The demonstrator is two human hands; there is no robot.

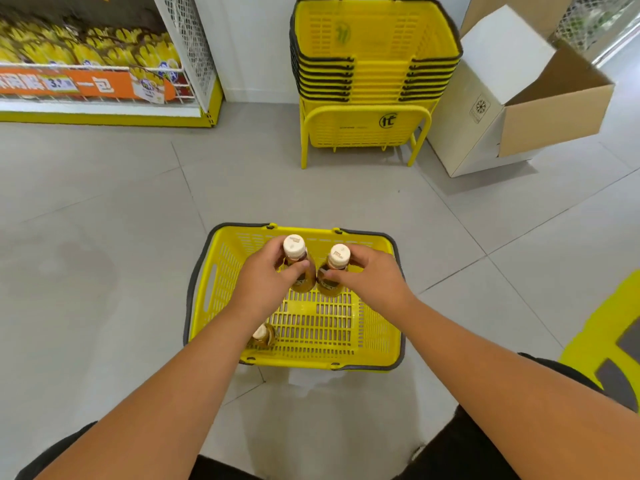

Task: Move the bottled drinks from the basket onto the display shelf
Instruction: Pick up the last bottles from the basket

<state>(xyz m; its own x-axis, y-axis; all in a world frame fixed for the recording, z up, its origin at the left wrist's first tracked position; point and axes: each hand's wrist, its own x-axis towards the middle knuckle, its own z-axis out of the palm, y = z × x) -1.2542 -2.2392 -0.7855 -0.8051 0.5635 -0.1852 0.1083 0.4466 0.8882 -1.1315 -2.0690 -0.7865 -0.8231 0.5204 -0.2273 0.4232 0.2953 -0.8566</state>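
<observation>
Head view: basket [221, 292] on grey tiled floor [104, 209]. Left hand [261, 282] grips one upright bottle [298, 263], right hand [367, 278] another [332, 271], the two touching above the basket; third bottle [262, 336] lies inside. Behind: stacked baskets [374, 64], open carton [512, 98], shelf [104, 84] far left.

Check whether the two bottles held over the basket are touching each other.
Touching. The head view shows the left-hand bottle and the right-hand bottle pressed side by side at their bodies, no gap visible, while their caps stand apart.
</observation>
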